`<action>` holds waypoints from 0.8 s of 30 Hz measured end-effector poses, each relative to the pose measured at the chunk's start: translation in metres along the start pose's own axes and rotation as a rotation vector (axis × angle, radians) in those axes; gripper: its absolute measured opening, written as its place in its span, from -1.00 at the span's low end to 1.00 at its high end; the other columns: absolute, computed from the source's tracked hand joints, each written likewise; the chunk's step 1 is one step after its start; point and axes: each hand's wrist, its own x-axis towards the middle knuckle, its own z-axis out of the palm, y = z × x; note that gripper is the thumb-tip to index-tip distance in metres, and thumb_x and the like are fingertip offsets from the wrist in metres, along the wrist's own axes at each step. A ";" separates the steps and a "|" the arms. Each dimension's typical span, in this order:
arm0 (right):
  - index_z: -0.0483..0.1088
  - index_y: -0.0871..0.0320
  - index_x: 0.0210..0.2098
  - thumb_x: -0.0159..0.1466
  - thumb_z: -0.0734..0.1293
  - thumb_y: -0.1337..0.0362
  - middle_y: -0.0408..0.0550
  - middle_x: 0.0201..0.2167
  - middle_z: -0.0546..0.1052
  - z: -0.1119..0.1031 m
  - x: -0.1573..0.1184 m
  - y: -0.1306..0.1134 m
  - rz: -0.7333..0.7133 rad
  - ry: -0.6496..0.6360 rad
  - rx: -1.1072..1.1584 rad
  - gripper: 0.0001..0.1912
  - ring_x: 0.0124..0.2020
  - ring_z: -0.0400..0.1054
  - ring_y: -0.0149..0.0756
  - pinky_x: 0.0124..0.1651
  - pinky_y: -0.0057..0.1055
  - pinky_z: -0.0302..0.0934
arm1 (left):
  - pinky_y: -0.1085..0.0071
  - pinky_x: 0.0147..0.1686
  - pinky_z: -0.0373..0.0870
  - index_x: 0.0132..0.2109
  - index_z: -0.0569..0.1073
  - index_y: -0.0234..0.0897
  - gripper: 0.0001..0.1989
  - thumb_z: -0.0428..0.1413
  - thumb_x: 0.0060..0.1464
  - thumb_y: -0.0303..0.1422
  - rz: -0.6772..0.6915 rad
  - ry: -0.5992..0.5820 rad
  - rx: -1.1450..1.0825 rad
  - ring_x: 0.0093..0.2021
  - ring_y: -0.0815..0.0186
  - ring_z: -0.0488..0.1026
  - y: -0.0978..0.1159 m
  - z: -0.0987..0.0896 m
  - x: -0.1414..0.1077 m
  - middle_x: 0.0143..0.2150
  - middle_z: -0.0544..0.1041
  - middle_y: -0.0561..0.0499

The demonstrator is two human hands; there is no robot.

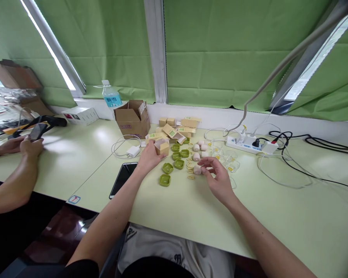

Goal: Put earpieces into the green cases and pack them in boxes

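Note:
My left hand (pixel 149 156) is closed around a small open cardboard box (pixel 162 148). The thumb and fingertips of my right hand (pixel 219 179) close on the near pale pink rounded piece (pixel 197 170), which is on the table. Several more such pieces stand behind it in a loose column. Small yellow clips (pixel 190 177) lie just left of them. Between the clips and my left hand sit several green square dishes (pixel 164 180). Clear plastic cups (pixel 233 166) with yellow spots stand right of the pink pieces. Flattened and folded small boxes (pixel 188 122) are piled behind the dishes.
A phone (pixel 123 179) lies beside my left forearm, near a white charger (pixel 132 151) with its cable. Behind stand a brown carton (pixel 132 119) and a bottle (pixel 111 94). A power strip (pixel 246 144) with cables lies right. Another person's hands (pixel 30 146) hold a phone at left.

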 end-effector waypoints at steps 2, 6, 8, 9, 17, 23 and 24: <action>0.46 0.03 -0.02 0.40 0.34 0.14 -0.01 -0.11 0.66 -0.001 0.000 0.002 -0.010 0.034 -0.044 -0.80 -0.12 0.52 -0.16 -0.16 -0.26 0.35 | 0.18 -0.02 0.44 0.21 0.25 -0.22 -0.32 0.39 0.08 -0.14 -0.001 -0.017 0.042 0.17 -0.10 0.55 -0.001 0.004 0.000 0.17 0.58 -0.29; 0.51 0.03 -0.18 0.38 0.34 0.18 -0.06 -0.27 0.64 -0.002 -0.001 0.005 -0.074 0.039 -0.231 -0.89 -0.29 0.44 -0.18 -0.23 -0.25 0.27 | 0.14 0.00 0.45 0.21 0.25 -0.25 -0.32 0.39 0.09 -0.15 0.002 -0.043 0.080 0.17 -0.14 0.56 -0.003 0.009 0.001 0.14 0.57 -0.33; 0.51 0.03 -0.25 0.38 0.33 0.23 -0.06 -0.30 0.63 -0.001 -0.003 0.006 -0.122 0.025 -0.331 -0.89 -0.29 0.43 -0.16 -0.19 -0.22 0.28 | 0.14 0.02 0.45 0.21 0.25 -0.25 -0.32 0.39 0.09 -0.16 -0.002 -0.041 0.089 0.17 -0.12 0.55 -0.004 0.010 0.001 0.13 0.57 -0.31; 0.51 0.04 -0.27 0.38 0.32 0.26 -0.05 -0.30 0.63 -0.001 -0.004 0.006 -0.143 0.015 -0.371 -0.88 -0.27 0.43 -0.14 -0.17 -0.21 0.28 | 0.14 0.03 0.45 0.20 0.25 -0.25 -0.33 0.39 0.09 -0.17 -0.005 -0.040 0.092 0.19 -0.12 0.55 -0.005 0.011 0.001 0.13 0.56 -0.30; 0.52 0.06 -0.27 0.40 0.30 0.39 -0.10 -0.34 0.64 0.002 -0.007 0.006 -0.214 -0.098 -0.673 -0.82 -0.25 0.44 -0.16 -0.25 -0.32 0.12 | 0.10 0.09 0.45 0.22 0.26 -0.31 -0.25 0.41 0.07 -0.09 -0.047 -0.068 0.094 0.24 -0.18 0.51 0.005 0.002 -0.007 0.20 0.50 -0.38; 0.56 0.09 -0.31 0.39 0.33 0.44 -0.06 -0.39 0.62 0.004 -0.008 0.010 -0.301 -0.152 -0.879 -0.79 -0.28 0.37 -0.17 -0.24 -0.28 0.04 | 0.09 0.01 0.46 0.27 0.30 -0.24 -0.37 0.28 0.22 -0.04 -0.023 0.006 0.237 0.14 -0.17 0.56 0.012 -0.032 -0.046 0.25 0.49 -0.32; 0.57 0.09 -0.32 0.40 0.33 0.44 -0.05 -0.38 0.63 0.005 -0.008 0.010 -0.323 -0.169 -0.902 -0.77 -0.27 0.36 -0.16 -0.22 -0.27 0.04 | 0.09 0.00 0.46 0.25 0.33 -0.22 -0.45 0.22 0.27 -0.03 -0.007 -0.017 0.265 0.10 -0.15 0.58 0.011 -0.036 -0.056 0.22 0.52 -0.29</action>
